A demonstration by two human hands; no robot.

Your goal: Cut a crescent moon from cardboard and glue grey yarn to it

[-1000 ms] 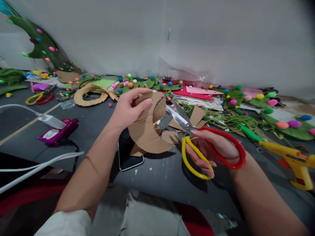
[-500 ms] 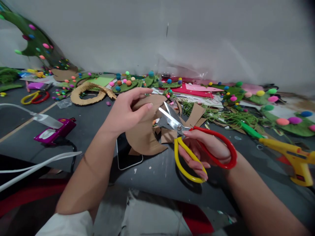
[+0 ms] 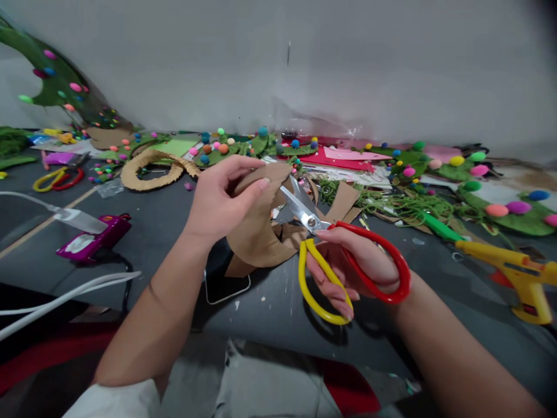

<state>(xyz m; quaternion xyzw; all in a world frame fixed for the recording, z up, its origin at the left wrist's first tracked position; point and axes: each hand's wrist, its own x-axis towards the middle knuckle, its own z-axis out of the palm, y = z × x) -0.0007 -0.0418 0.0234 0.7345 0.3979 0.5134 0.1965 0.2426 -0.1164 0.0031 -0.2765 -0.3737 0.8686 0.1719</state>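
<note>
Curved brown cardboard (image 3: 255,232), a crescent with an inner cut-out, is pinched along its upper left part by my left hand (image 3: 226,194), thumb on top. My right hand (image 3: 348,264) grips scissors (image 3: 311,222) with one red and one yellow handle. Their blades stand apart and point up and left, with the tips beside the inner edge of the cardboard. Whether the blades touch it cannot be made out. Beneath the cardboard lies a phone (image 3: 226,281), partly covered.
Cardboard scraps (image 3: 343,200) and green yarn (image 3: 404,209) lie behind the scissors. A yellow glue gun (image 3: 513,270) is at the right. On the left are a purple device (image 3: 93,238), a cardboard ring (image 3: 150,169) and other scissors (image 3: 58,179). Felt pieces with pompoms line the wall.
The cardboard has turned and tilted slightly in my left hand. My right hand with the open scissors has shifted a little to the left. The whole view has moved slightly.
</note>
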